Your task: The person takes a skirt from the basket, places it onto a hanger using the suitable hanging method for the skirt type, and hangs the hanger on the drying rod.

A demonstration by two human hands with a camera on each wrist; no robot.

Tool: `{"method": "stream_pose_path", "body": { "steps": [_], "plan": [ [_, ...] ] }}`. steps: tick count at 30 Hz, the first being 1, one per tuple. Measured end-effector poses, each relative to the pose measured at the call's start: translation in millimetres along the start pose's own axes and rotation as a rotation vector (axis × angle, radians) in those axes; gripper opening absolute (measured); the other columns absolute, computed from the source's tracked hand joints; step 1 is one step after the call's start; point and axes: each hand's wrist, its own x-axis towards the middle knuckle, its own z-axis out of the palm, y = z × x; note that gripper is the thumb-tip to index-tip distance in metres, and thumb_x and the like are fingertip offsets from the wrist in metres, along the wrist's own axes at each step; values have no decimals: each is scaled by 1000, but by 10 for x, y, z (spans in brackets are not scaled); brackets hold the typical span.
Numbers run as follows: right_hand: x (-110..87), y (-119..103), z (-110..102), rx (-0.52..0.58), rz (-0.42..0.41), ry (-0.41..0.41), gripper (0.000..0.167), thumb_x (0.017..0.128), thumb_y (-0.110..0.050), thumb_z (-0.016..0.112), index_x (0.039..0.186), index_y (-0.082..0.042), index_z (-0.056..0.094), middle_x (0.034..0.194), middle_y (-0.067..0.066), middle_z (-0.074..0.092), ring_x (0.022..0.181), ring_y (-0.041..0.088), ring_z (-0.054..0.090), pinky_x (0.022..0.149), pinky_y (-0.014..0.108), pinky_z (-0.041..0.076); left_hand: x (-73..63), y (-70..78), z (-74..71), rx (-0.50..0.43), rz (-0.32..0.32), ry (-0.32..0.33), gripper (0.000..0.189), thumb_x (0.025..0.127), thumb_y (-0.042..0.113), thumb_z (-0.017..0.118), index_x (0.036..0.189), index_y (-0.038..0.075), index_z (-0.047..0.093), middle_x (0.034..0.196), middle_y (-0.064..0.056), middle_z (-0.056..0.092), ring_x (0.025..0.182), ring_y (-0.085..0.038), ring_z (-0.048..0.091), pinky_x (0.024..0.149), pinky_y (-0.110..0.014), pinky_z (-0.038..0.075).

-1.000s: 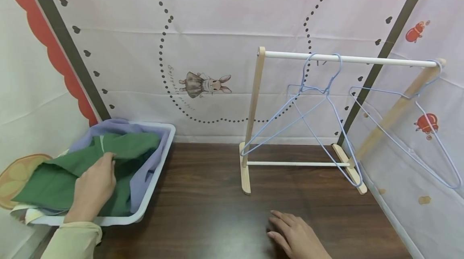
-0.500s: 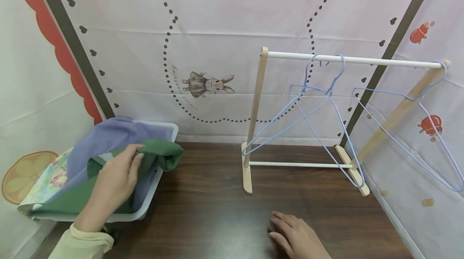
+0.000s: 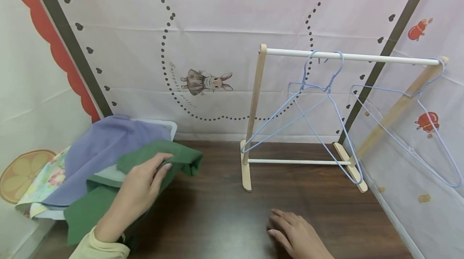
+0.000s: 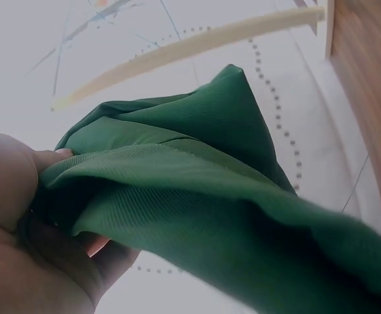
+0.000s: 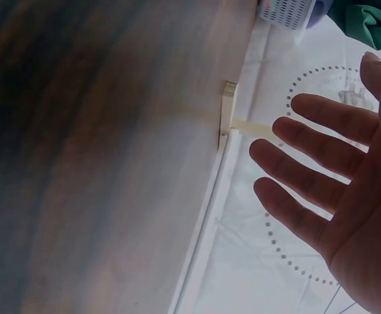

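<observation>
My left hand (image 3: 139,186) pinches a green cloth garment (image 3: 181,156) at the right edge of the basket. Part of the green cloth sticks out past the fingers, and the rest trails down over the basket's near side. In the left wrist view, folds of the green garment (image 4: 177,144) hang between the thumb and curled fingers. My right hand (image 3: 299,233) holds nothing over the near part of the table. Its fingers (image 5: 321,140) are spread and nearly straight in the right wrist view.
A white basket (image 3: 170,124) at left holds a purple cloth (image 3: 108,138) and a floral cloth (image 3: 52,176). A wooden rack (image 3: 255,102) with a white rail (image 3: 380,57) stands at right, carrying several blue hangers (image 3: 335,108). Printed fabric walls enclose the brown table (image 3: 210,210).
My left hand has moved right and nearer, drawing the green garment out of the basket and baring more of the purple and floral cloths. The right hand has stayed in place.
</observation>
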Motion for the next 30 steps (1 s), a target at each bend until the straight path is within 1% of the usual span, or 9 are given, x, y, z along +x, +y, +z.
{"method": "stream_pose_path", "body": {
  "steps": [4, 7, 11, 13, 15, 18, 23, 25, 30],
  "plan": [
    [66, -30, -44, 7, -6, 19, 36, 95, -38, 62, 119, -11, 67, 124, 3, 64, 106, 18, 62, 82, 42, 53, 20, 92, 59, -22, 43, -10, 23, 94, 4, 63, 115, 11, 64, 67, 14, 44, 51, 0, 36, 54, -25, 41],
    [142, -85, -91, 5, -38, 58, 37, 95, -39, 62, 120, -12, 67, 126, 2, 63, 108, 18, 61, 84, 41, 52, 34, 162, 94, -34, 67, -19, 23, 93, 4, 64, 115, 12, 64, 70, 13, 48, 53, 0, 39, 56, -25, 42],
    [249, -174, -149, -3, -110, 114, 38, 95, -38, 62, 121, -10, 66, 127, 4, 62, 109, 19, 61, 85, 42, 51, 31, 253, 123, -49, 89, -31, 24, 93, 5, 65, 114, 15, 64, 81, 10, 59, 59, -1, 44, 58, -25, 45],
    [294, -215, -170, -4, -138, 124, 40, 95, -39, 61, 122, -9, 65, 128, 4, 61, 110, 20, 60, 85, 41, 51, 19, 295, 134, -58, 94, -41, 25, 92, 5, 66, 114, 16, 64, 90, 8, 64, 61, 0, 46, 59, -25, 46],
    [334, -250, -187, 0, -151, 122, 41, 96, -40, 60, 123, -9, 65, 129, 4, 60, 112, 20, 60, 87, 41, 50, 7, 333, 145, -75, 92, -59, 26, 92, 5, 66, 114, 18, 63, 93, 9, 65, 59, 0, 45, 58, -24, 45],
    [377, -291, -210, 1, -159, 115, 42, 96, -41, 59, 125, -10, 64, 131, 2, 59, 114, 18, 58, 89, 41, 49, -6, 382, 172, -86, 92, -89, 26, 92, 6, 66, 114, 20, 63, 99, 10, 66, 63, 2, 48, 60, -25, 47],
    [445, -340, -235, -1, -176, 105, 43, 96, -41, 59, 126, -11, 63, 133, 1, 58, 115, 18, 57, 91, 39, 48, -14, 415, 218, -99, 81, -129, 25, 93, 8, 65, 115, 19, 63, 100, 9, 66, 61, 3, 48, 59, -23, 47],
    [463, -357, -239, 0, -182, 100, 42, 96, -40, 61, 126, -11, 63, 134, 1, 57, 115, 18, 57, 92, 38, 48, -16, 413, 228, -103, 73, -139, 25, 93, 8, 65, 115, 19, 63, 98, 9, 66, 58, 3, 45, 57, -22, 45],
    [466, -382, -232, 5, -197, 93, 41, 94, -37, 63, 125, -10, 63, 133, 2, 58, 114, 18, 58, 91, 38, 48, -24, 400, 237, -103, 67, -158, 25, 94, 9, 64, 116, 20, 62, 97, 9, 65, 56, 2, 44, 56, -22, 45]
  ]
}}
